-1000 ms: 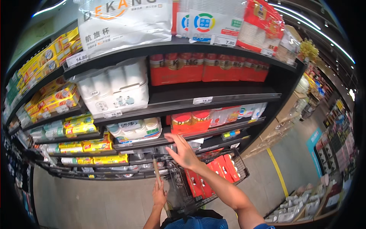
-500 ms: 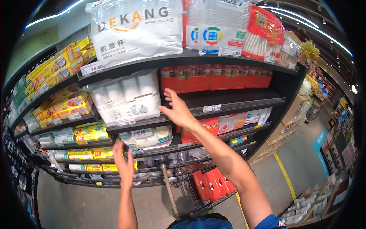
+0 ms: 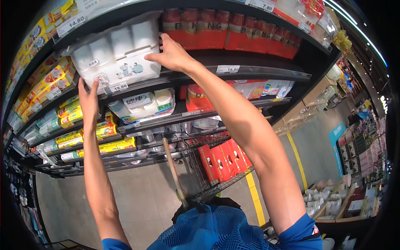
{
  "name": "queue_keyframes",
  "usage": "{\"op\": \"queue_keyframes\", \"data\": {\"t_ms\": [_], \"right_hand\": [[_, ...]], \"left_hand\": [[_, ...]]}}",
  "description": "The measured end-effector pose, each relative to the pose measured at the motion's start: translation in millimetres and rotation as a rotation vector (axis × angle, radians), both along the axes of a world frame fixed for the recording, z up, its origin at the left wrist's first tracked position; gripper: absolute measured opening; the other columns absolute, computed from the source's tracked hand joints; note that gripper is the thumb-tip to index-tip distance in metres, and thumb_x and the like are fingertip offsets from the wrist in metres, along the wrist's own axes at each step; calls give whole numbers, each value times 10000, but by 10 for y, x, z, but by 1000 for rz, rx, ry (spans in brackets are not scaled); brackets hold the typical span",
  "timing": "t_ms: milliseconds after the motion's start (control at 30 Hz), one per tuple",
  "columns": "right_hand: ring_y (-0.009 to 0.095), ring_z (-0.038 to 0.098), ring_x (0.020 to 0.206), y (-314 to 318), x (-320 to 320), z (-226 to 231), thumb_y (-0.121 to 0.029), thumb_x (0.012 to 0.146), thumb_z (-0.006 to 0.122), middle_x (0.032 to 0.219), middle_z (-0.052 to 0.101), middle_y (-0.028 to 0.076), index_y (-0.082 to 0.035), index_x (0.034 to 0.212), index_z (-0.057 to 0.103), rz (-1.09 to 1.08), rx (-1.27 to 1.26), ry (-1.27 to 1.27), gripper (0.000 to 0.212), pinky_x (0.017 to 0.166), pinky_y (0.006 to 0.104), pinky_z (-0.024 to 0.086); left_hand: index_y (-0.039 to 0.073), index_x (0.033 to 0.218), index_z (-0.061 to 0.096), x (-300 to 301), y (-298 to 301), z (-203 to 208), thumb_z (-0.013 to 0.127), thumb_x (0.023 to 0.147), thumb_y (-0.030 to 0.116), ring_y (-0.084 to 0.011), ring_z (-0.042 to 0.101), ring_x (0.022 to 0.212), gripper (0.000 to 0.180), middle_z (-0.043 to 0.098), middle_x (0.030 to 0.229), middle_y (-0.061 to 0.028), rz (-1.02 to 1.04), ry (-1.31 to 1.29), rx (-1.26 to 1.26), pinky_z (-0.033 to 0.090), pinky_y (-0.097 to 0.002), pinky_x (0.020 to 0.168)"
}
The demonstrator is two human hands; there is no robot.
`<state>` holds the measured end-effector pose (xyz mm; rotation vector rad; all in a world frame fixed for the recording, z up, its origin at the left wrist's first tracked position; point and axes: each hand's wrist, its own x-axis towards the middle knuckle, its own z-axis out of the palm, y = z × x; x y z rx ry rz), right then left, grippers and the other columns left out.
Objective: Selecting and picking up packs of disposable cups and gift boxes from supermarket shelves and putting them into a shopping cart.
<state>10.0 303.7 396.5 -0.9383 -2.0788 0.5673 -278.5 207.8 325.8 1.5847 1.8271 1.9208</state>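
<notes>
A wide pack of white paper cups (image 3: 110, 52) in clear wrap stands on the shelf in front of me, with small blue figures printed on its front. My left hand (image 3: 88, 95) clasps its lower left corner, thumb on the front and fingers round the side. At its right edge my right hand (image 3: 173, 55) has the thumb against the front and the fingers by the side. The pack still rests at the shelf's front, behind a price label. Red cup packs (image 3: 196, 27) stand to the right, deeper on the same shelf.
Below me is a shopping cart with red boxes (image 3: 225, 160) in it and a long handle (image 3: 174, 173). Yellow boxes (image 3: 50, 79) fill the shelves to the left. A lower shelf (image 3: 146, 118) holds another white cup pack (image 3: 143, 104). An aisle with yellow floor tape (image 3: 255, 198) runs at right.
Both hands have reached the white cup pack: the left rose to its lower left corner, the right moved onto its right side. The view has shifted, bringing the cart and floor higher in the picture.
</notes>
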Motion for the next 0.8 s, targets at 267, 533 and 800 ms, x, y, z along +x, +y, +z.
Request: {"op": "queue_keyframes", "data": {"t_ms": [267,533,800], "right_hand": [[288,608,1027,103,-107,-236,-266,643,826,1135,592,247,101,1285,367,-75,31,99,870,905,353,473],[328,530,1024,-57,-105,-242,-195,592,859,1116,503,220,36,1240,364,84,254,283,848,949,359,424],[288,561,1109,-435,-133,-174,-68,562,786,1143,602,156,-38,1189,508,221,125,441,686,952,364,434]], "left_hand": [[-66,1395,309,125,-89,28,636,871,266,-266,407,1292,701,417,1396,-211,-161,-137,21,275,-333,1076],[-42,1414,258,285,-224,182,554,894,119,-259,381,1309,620,354,1434,-199,-165,-251,77,262,-339,1086],[3,1421,279,350,-353,74,557,897,185,-267,383,1282,620,350,1418,-173,-125,-266,161,249,-363,1086]]}}
